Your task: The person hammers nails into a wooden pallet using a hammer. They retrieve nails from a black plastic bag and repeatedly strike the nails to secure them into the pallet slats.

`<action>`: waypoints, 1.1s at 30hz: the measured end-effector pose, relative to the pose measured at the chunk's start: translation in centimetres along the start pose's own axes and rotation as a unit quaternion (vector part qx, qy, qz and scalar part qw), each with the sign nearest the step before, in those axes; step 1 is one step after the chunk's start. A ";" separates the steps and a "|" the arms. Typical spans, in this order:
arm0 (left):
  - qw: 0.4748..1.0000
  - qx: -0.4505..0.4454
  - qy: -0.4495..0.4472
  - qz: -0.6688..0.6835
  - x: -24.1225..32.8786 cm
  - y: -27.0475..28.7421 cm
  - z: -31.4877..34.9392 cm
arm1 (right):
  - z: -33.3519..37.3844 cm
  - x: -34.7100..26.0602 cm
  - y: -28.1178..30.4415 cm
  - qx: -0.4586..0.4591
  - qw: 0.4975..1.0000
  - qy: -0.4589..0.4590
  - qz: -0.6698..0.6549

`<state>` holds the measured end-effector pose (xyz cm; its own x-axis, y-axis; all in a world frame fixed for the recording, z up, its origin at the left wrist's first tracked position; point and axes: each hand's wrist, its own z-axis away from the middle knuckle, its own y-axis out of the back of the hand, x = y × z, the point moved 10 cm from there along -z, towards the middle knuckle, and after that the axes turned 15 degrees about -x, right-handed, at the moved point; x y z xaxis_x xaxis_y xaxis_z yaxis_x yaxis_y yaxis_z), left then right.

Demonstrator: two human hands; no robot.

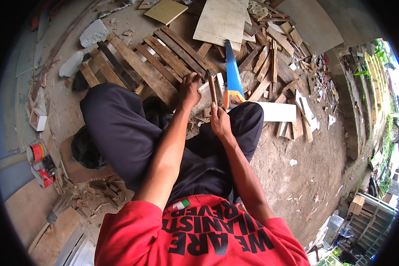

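Observation:
My right hand [220, 120] is wrapped round the wooden handle of a hammer [213, 91], whose dark head is up near the slat ends. Just left of that head, my left hand [190, 91] is closed with bent fingers at the near right corner of a wooden pallet [139, 66]. What its fingers hold, if anything, is too small to make out. To the right of the hammer lies a handsaw [233, 71] with a blue blade and an orange-and-yellow handle. A white board [277, 111] lies beside my right knee.
Loose wood offcuts [270, 60] are heaped at the far right. A pale plywood sheet [219, 20] lies beyond the saw, and a yellowish board [166, 11] is further left. Red tins [42, 164] stand at the left wall. A dark bag [89, 148] sits by my left leg.

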<state>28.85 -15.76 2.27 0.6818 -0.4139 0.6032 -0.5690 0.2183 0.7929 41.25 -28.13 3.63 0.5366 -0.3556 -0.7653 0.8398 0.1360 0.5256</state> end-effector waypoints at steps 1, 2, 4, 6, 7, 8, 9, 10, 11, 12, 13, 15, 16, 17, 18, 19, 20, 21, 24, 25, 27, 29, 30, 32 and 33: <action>1.000 0.000 -0.001 -0.004 0.0 0.1 -0.1 | 0.2 -0.3 0.2 0.010 1.000 0.015 -0.019; 1.000 0.018 -0.012 -0.005 -0.1 0.5 0.0 | 0.9 -1.4 0.2 0.015 0.999 0.029 -0.040; 1.000 0.019 -0.009 0.003 -1.2 0.8 0.1 | 1.3 -2.4 -0.2 0.029 0.996 0.054 -0.060; 1.000 0.018 -0.001 0.018 -0.2 0.5 0.1 | 0.5 0.3 -0.8 0.004 1.000 0.003 -0.026; 1.000 0.018 -0.004 0.014 0.2 0.4 -0.1 | 0.0 1.5 -0.9 -0.009 1.000 -0.020 -0.009; 1.000 0.018 -0.003 0.005 0.1 0.4 -0.1 | -0.2 0.9 -0.5 -0.002 0.999 -0.013 0.031; 1.000 0.018 -0.002 -0.003 0.0 0.4 -0.1 | -0.2 0.6 -0.3 0.009 1.000 -0.003 0.022; 1.000 0.002 0.001 -0.008 -0.1 0.0 -0.1 | 0.1 0.2 -0.2 0.020 1.000 0.006 0.012; 1.000 0.005 0.001 -0.005 -0.3 0.1 0.1 | 0.6 0.0 -0.3 0.027 1.000 0.013 0.002; 1.000 0.009 0.001 -0.003 -0.5 0.2 0.0 | 1.4 -0.9 -0.2 0.039 0.999 0.018 -0.007; 1.000 0.013 0.001 -0.001 -0.7 0.2 0.1 | 0.9 0.2 -1.0 0.016 1.000 -0.006 -0.016; 1.000 0.018 -0.001 -0.005 -0.5 0.1 -0.1 | 0.0 1.4 -1.6 -0.022 0.998 -0.051 -0.029; 1.000 0.021 -0.001 -0.007 -0.4 0.1 -0.2 | 0.0 2.0 -1.2 -0.023 0.997 -0.062 -0.035; 1.000 0.023 0.000 -0.012 -0.5 0.3 -0.1 | 0.0 1.3 -0.9 -0.006 0.999 -0.041 -0.031; 1.000 0.024 -0.004 -0.005 -0.6 0.4 -0.1 | 0.2 0.5 -0.6 0.011 0.999 -0.021 -0.028; 1.000 0.025 -0.008 0.002 -0.6 0.4 0.0 | 0.5 -0.2 -0.3 0.027 0.999 0.000 -0.025; 1.000 0.025 -0.011 0.011 -0.4 0.4 0.3 | 1.1 -1.0 0.0 0.043 0.998 0.017 -0.029; 1.000 0.020 -0.003 0.009 -0.3 0.3 0.4 | 1.1 -0.6 -0.2 0.040 0.999 0.012 -0.023; 1.000 0.017 0.006 0.005 -0.1 0.3 0.0 | 0.0 1.4 -0.9 -0.002 0.999 -0.036 0.011; 1.000 0.019 0.002 0.006 0.2 0.2 0.0 | -0.1 1.6 -0.4 0.007 1.000 -0.025 0.014; 1.000 0.021 0.000 0.001 -0.4 0.3 0.2 | 0.0 -0.2 0.1 0.017 1.000 0.000 0.015; 1.000 0.028 -0.006 0.000 -0.5 0.6 -0.1 | 0.4 -1.3 0.3 0.030 0.999 0.016 -0.010; 0.999 0.030 -0.009 0.002 -0.4 0.7 -0.1 | 0.6 -1.4 0.2 0.035 0.999 0.016 -0.013; 1.000 0.029 -0.011 0.001 -0.1 0.8 -0.1 | 0.6 -1.3 0.3 0.029 0.999 0.001 -0.021; 1.000 0.024 -0.011 -0.002 0.1 0.7 0.0 | 0.6 -1.2 0.5 0.018 0.999 -0.013 -0.025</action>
<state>28.52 -15.66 2.95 0.6741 -0.4334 0.5981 -0.5889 0.1736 0.7894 40.96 -28.16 5.01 0.4907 -0.3849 -0.7817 0.8620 0.0836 0.5000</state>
